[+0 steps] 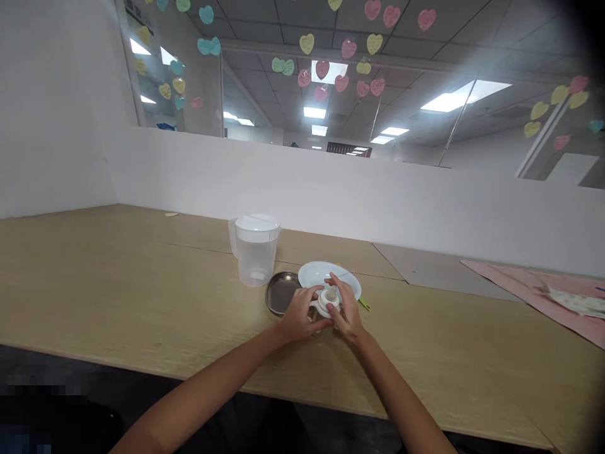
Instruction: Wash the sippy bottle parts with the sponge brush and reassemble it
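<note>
Over the table, my left hand and my right hand close round a small bottle from both sides. It looks like a baby bottle, with a white collar, a translucent top and a white handle on its left. My left fingers grip the handle side and the lower part. The right thumb and fingers press on the collar and top. Most of the body is hidden by my hands. Just behind lie a dark metal dish and a white oval plate, partly covered by my fingers.
A clear lidded pitcher stands left of the dish. A green handle sticks out from the plate's right edge. Pink cloth or paper lies at the far right, on a grey sheet. A white wall bounds the table behind.
</note>
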Motion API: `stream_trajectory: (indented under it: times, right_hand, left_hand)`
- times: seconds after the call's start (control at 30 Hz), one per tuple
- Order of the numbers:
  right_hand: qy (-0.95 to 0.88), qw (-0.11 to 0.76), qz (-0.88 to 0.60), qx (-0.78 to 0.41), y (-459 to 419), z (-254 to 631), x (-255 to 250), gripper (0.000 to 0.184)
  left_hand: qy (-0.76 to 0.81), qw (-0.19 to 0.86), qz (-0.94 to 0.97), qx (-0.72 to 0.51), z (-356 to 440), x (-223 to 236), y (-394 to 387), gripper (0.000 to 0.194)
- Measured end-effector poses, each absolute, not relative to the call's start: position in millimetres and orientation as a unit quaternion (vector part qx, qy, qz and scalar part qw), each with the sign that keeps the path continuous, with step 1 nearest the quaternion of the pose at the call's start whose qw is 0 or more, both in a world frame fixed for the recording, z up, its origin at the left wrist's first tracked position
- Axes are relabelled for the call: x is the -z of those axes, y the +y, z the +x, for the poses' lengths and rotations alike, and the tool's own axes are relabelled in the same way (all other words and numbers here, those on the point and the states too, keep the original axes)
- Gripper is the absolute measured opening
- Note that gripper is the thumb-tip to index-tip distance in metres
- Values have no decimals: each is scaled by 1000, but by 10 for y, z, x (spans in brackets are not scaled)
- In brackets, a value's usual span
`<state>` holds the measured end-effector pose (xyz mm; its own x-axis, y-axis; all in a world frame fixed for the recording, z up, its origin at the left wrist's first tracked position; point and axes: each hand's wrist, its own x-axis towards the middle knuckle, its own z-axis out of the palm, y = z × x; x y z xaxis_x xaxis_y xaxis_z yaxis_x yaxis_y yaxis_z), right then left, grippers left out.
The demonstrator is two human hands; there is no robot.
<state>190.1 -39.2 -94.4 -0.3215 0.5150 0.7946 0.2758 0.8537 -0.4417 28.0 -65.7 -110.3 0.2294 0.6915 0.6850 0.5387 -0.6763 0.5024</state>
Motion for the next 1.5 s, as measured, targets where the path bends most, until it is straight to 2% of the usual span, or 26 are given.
stream_trajectory:
  times: [0.2,0.4,0.5,0.67,0.8,1.0,1.23,1.4,1.5]
  right_hand:
    - [-708,617,-319,-129,-299,1974,1009,40]
    - [-767,534,-304,-184,-392,1832,990,35]
    - [-721,549,-319,-279,-361,1788,934,30]
    - [-535,621,-273,-504,-264,1828,820,39]
    - [-450,648,-197,-582,-268,1892,730,39]
    - [-412,702,-182,-552,-177,1997,718,26]
    - [-364,742,-247,-506,-24,1964,879,42]
    - [-401,734,-324,-442,45,1974,963,53]
    - [-422,713,-321,-459,30,1968,937,49]
  left_hand:
    - [401,74,779,-475,273,1078,-678,67]
    - [396,63,780,-480,265,1117,-647,65]
    - [396,61,782,-477,259,1113,-647,68]
    - [406,73,780,-470,268,1074,-682,71]
    - [407,77,778,-473,280,1058,-698,69]
    - [410,75,778,-470,274,1063,-693,69]
    - [416,72,778,-465,285,1060,-694,67]
    - [407,72,782,-467,257,1049,-713,69]
    - [393,87,771,-493,243,966,-649,62]
